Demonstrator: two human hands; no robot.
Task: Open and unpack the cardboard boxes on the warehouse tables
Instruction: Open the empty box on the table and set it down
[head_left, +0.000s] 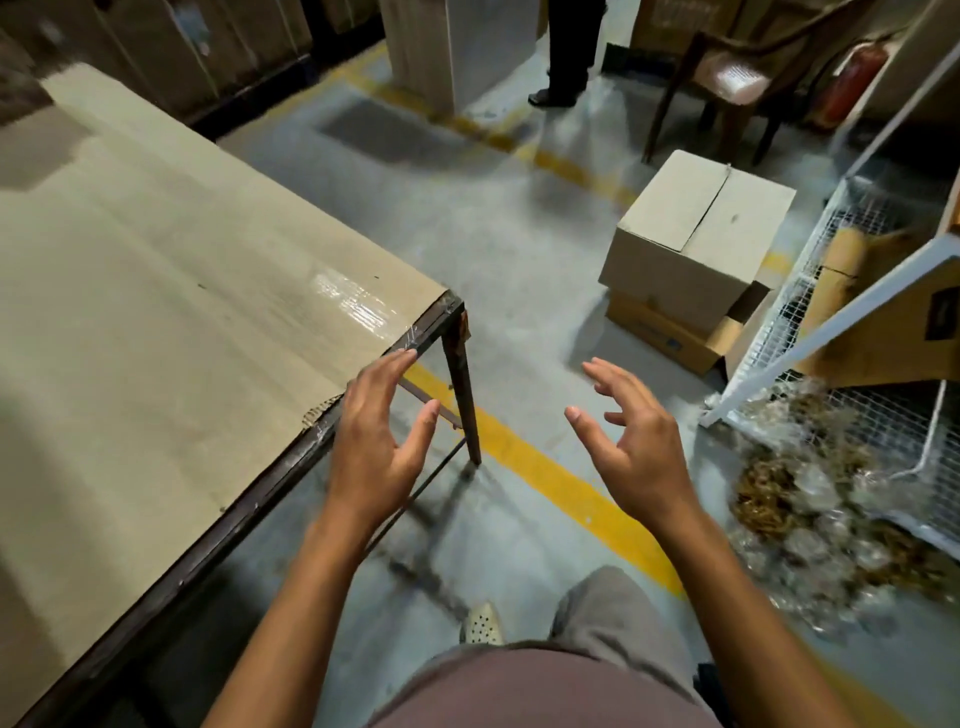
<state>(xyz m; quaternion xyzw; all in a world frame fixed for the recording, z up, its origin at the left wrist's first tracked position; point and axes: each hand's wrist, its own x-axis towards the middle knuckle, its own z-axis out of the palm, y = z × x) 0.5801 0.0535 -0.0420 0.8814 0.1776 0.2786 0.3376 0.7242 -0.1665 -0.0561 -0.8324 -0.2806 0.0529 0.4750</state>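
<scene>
A closed pale cardboard box (696, 234) sits on the floor at the right, stacked on a flatter brown box (670, 338) whose flap hangs open. My left hand (376, 441) is held out over the near corner of the table (156, 291), fingers spread and empty. My right hand (631, 441) is held out over the floor, palm turned inward, fingers spread and empty. Both hands are well short of the boxes. The table top is covered with a flat cardboard sheet and carries no box in view.
A white wire cage trolley (810, 312) with cardboard inside stands at the right, with bags of brown material (810, 499) spilled at its foot. A yellow floor line (550, 467) runs diagonally. A person's legs (566, 57), a chair (727, 78) and a red fire extinguisher (857, 83) are at the back.
</scene>
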